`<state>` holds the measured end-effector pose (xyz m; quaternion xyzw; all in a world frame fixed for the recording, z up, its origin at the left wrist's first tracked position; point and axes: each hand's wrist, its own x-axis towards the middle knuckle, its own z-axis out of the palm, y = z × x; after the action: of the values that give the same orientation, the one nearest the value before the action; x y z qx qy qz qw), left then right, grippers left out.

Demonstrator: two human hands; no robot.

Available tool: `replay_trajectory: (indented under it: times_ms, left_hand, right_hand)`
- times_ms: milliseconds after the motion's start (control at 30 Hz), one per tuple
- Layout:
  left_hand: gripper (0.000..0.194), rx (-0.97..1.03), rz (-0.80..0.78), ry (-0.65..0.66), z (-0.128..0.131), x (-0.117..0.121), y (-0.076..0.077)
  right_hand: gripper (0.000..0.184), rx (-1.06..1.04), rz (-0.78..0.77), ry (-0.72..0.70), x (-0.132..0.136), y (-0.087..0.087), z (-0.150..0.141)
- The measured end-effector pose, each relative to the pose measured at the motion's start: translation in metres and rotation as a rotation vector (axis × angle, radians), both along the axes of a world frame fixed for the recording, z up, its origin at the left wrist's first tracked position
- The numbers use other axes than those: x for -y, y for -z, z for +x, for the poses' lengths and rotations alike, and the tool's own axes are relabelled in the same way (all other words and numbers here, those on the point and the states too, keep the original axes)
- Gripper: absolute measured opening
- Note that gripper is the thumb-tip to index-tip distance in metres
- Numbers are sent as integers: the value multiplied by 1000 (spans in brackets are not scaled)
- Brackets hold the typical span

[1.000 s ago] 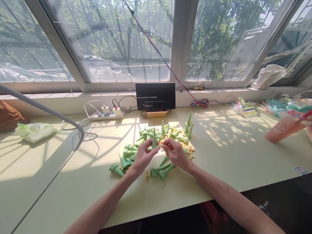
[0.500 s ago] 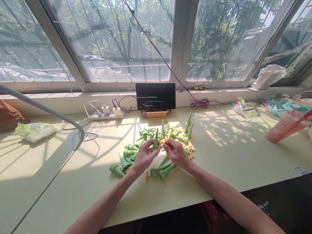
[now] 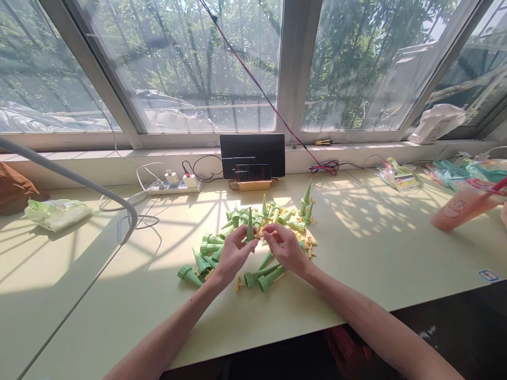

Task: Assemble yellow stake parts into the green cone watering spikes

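My left hand (image 3: pixel 234 252) is closed around a green plastic watering spike (image 3: pixel 250 227), its pointed end up. Close by on the right, my right hand (image 3: pixel 285 247) pinches a small yellow plastic valve (image 3: pixel 260 234) at the spike's side; whether the valve sits in the spike I cannot tell. Around and beyond both hands spreads a pile of green spikes (image 3: pixel 212 245) and small yellow valves (image 3: pixel 310 246). Two more spikes (image 3: pixel 269 279) lie just in front of my hands, beside a yellow T-shaped valve (image 3: pixel 238 284).
A tablet (image 3: pixel 253 150) with a phone leans on a stand at the back. Left of it are a power strip (image 3: pixel 174 186) and a grey curved tube (image 3: pixel 79 177). A pink drink cup (image 3: pixel 455 208) tilts at the right, near bagged items (image 3: pixel 400 175).
The held spike tilted slightly right, then came back upright. My fingers shifted a little around the small yellow valve; both arms stayed in place.
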<state>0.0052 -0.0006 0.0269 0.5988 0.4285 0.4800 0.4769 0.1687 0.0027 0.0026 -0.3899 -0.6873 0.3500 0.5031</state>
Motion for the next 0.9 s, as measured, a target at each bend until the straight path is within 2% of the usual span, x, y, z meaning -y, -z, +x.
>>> replay_trajectory:
  times_ms: [267,900]
  left_hand:
    - [15,-17,-20,5,0,-1,1]
    - [19,17,-38,59,0,0,0]
  right_hand:
    - [16,-3,30,2,2,-5,1]
    - [15,-21,38,-17,0,-1,1]
